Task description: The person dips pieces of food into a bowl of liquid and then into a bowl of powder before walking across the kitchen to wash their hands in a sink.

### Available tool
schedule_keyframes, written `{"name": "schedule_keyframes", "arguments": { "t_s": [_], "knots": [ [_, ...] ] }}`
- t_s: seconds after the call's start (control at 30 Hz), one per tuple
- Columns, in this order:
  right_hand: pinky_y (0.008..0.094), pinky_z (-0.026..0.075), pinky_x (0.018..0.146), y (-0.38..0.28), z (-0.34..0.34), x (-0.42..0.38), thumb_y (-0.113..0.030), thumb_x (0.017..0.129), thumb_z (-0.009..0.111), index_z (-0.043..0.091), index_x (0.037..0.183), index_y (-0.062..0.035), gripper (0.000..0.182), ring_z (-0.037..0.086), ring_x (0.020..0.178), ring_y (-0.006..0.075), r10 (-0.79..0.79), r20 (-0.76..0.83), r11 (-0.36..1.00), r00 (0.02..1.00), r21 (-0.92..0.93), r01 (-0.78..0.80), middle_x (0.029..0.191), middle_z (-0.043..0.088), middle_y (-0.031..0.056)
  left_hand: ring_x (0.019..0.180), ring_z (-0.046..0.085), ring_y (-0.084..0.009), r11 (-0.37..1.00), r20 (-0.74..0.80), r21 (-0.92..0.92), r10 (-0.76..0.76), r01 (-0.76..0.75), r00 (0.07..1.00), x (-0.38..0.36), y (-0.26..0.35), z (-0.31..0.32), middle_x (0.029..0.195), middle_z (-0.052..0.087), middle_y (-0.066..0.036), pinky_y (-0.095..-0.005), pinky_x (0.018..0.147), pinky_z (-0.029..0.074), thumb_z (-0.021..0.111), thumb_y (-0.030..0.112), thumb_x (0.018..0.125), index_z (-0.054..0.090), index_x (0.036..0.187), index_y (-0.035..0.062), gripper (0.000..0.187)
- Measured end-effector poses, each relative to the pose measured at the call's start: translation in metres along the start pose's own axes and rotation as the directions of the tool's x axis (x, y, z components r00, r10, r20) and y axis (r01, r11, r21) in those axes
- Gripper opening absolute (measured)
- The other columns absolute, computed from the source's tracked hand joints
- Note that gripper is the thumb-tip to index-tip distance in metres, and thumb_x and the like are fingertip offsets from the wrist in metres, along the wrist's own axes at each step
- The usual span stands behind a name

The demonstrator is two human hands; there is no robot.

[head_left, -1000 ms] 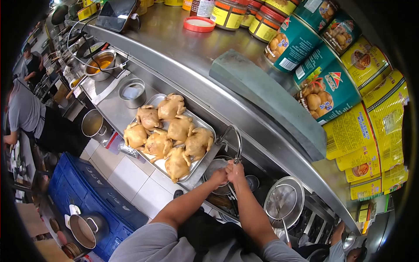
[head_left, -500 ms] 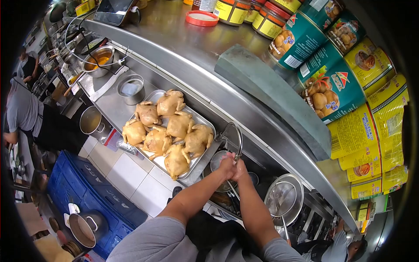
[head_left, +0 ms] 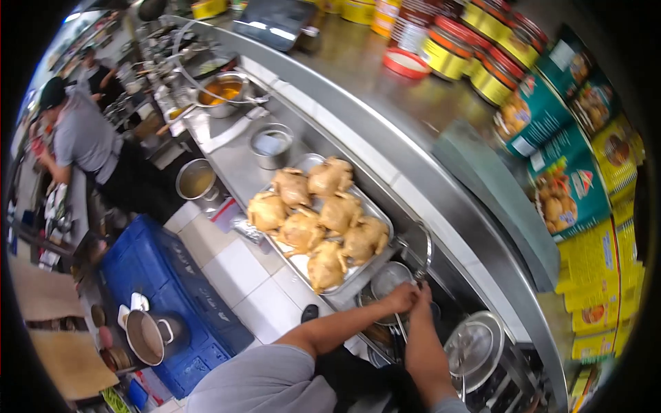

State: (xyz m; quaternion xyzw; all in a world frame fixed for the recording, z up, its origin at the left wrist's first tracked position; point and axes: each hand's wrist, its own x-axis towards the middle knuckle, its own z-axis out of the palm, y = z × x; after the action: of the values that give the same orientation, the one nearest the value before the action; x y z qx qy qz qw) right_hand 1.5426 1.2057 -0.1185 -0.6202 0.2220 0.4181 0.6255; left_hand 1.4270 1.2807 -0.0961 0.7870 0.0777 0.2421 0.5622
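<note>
Right below the mouth of a curved metal tap (head_left: 429,249), my two hands are close together and touching. My left hand (head_left: 401,298) has its fingers curled in; whatever lies inside them is hidden. Against it is my right hand (head_left: 422,297), its fingers blurred and partly covered. Beneath them are a round mesh strainer (head_left: 391,277) and dark handles in the sink area. To the left of the tap, a metal tray (head_left: 339,297) bears several whole plucked chickens (head_left: 301,231).
A large round strainer (head_left: 475,347) sits right of my arms. Cans (head_left: 561,182) and red-lidded jars (head_left: 447,48) line the steel shelf. A blue bin (head_left: 162,275) with a pot (head_left: 147,336) is at left. Co-workers (head_left: 89,134) stand farther back.
My view has swung, so the tray, tap and shelf appear farther right. My hands stay together by the tap and now sit lower, just under its mouth.
</note>
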Motion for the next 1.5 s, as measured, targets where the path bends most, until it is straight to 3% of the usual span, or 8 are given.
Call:
{"name": "schedule_keyframes", "arguments": {
  "t_s": [0.27, 0.3, 0.53, 0.73, 0.8, 1.3, 1.43, 1.5],
  "knots": [
    [0.0449, 0.054, 0.086, 0.03, 0.022, -0.003, -0.033, 0.096, 0.043, 0.064, 0.106, -0.0045, 0.037, 0.065, 0.093, 0.0298, -0.206, 0.377, 0.958, 0.903, 0.264, 0.109, 0.099, 0.067, 0.0121, 0.08, 0.069, -0.0334, 0.465, 0.16, -0.447, -0.799, 0.764, 0.58, 0.025, 0.015, -0.02, 0.083, 0.069, -0.02, -0.0427, 0.074, 0.053, 0.063, 0.017, 0.089, 0.067, 0.087, -0.0019, 0.019],
    [0.0427, 0.053, 0.083, 0.028, 0.026, -0.011, -0.034, 0.098, 0.044, 0.064, 0.103, -0.0056, 0.035, 0.063, 0.091, 0.0277, -0.163, 0.396, 0.968, 0.904, 0.239, 0.07, 0.096, 0.066, 0.0102, 0.088, 0.068, -0.0376, 0.783, -0.291, -0.18, -0.621, 0.596, 0.728, 0.021, -0.041, 0.025, 0.093, 0.069, -0.023, -0.0467, 0.078, 0.052, 0.059, 0.014, 0.09, 0.066, 0.088, -0.0015, 0.017],
    [0.0382, 0.054, 0.064, 0.011, -0.004, 0.068, -0.05, 0.091, 0.056, 0.066, 0.091, -0.0046, 0.046, 0.065, 0.067, 0.0298, -0.332, 0.066, 0.896, 0.941, -0.289, 0.337, 0.083, 0.067, 0.0121, 0.119, 0.056, -0.0384, 0.982, -0.152, -0.107, -0.173, 0.157, 0.973, 0.0, -0.011, 0.013, 0.125, 0.059, -0.025, -0.0467, 0.1, 0.043, 0.053, 0.014, 0.089, 0.057, 0.123, -0.001, 0.037],
    [0.0413, 0.053, 0.077, 0.019, 0.002, 0.044, -0.04, 0.09, 0.049, 0.061, 0.084, -0.0059, 0.037, 0.063, 0.08, 0.0278, -0.251, 0.205, 0.932, 0.946, 0.316, 0.179, 0.081, 0.062, 0.0107, 0.118, 0.057, -0.0342, 0.906, -0.455, -0.014, -0.382, 0.423, 0.804, -0.006, 0.029, -0.004, 0.126, 0.059, -0.022, -0.0457, 0.101, 0.043, 0.055, 0.015, 0.092, 0.051, 0.131, 0.0018, 0.042],
    [0.0434, 0.053, 0.079, 0.027, 0.017, 0.021, -0.037, 0.09, 0.047, 0.061, 0.084, -0.0062, 0.034, 0.063, 0.085, 0.028, -0.233, 0.302, 0.914, 0.924, 0.393, 0.102, 0.082, 0.062, 0.0105, 0.116, 0.06, -0.0293, 0.547, 0.035, -0.677, -0.644, 0.492, 0.764, 0.002, 0.006, 0.003, 0.123, 0.061, -0.02, -0.0436, 0.098, 0.046, 0.054, 0.021, 0.095, 0.053, 0.131, 0.0019, 0.041],
    [0.0393, 0.047, 0.075, 0.008, 0.027, -0.001, -0.031, 0.084, 0.073, 0.065, 0.09, -0.0022, 0.031, 0.063, 0.082, 0.0278, -0.735, 0.108, 0.375, 0.669, -0.758, 0.533, 0.09, 0.066, 0.0164, 0.108, 0.061, -0.0253, -0.011, 0.259, -0.904, -0.809, 0.426, 0.528, 0.016, -0.011, 0.033, 0.12, 0.063, -0.014, -0.0423, 0.092, 0.049, 0.055, 0.034, 0.098, 0.058, 0.122, 0.002, 0.04],
    [0.0379, 0.046, 0.072, 0.015, 0.017, 0.023, -0.018, 0.08, 0.07, 0.061, 0.086, -0.0043, 0.018, 0.059, 0.074, 0.0285, -0.865, 0.227, 0.186, 0.448, -0.684, 0.705, 0.079, 0.06, 0.0138, 0.106, 0.063, -0.0263, 0.415, -0.046, -0.742, -0.815, 0.527, 0.578, 0.018, -0.013, 0.035, 0.119, 0.064, -0.016, -0.0422, 0.09, 0.049, 0.047, 0.038, 0.101, 0.061, 0.12, 0.0008, 0.044],
    [0.0392, 0.047, 0.08, 0.017, 0.018, 0.015, -0.028, 0.087, 0.062, 0.06, 0.098, -0.0047, 0.026, 0.059, 0.086, 0.0289, -0.602, 0.244, 0.642, 0.76, -0.419, 0.642, 0.092, 0.061, 0.0131, 0.106, 0.062, -0.0263, 0.459, -0.128, -0.724, -0.823, 0.515, 0.554, 0.027, -0.014, 0.032, 0.12, 0.064, -0.016, -0.0421, 0.089, 0.049, 0.044, 0.034, 0.101, 0.063, 0.117, 0.004, 0.038]
  ]
}}
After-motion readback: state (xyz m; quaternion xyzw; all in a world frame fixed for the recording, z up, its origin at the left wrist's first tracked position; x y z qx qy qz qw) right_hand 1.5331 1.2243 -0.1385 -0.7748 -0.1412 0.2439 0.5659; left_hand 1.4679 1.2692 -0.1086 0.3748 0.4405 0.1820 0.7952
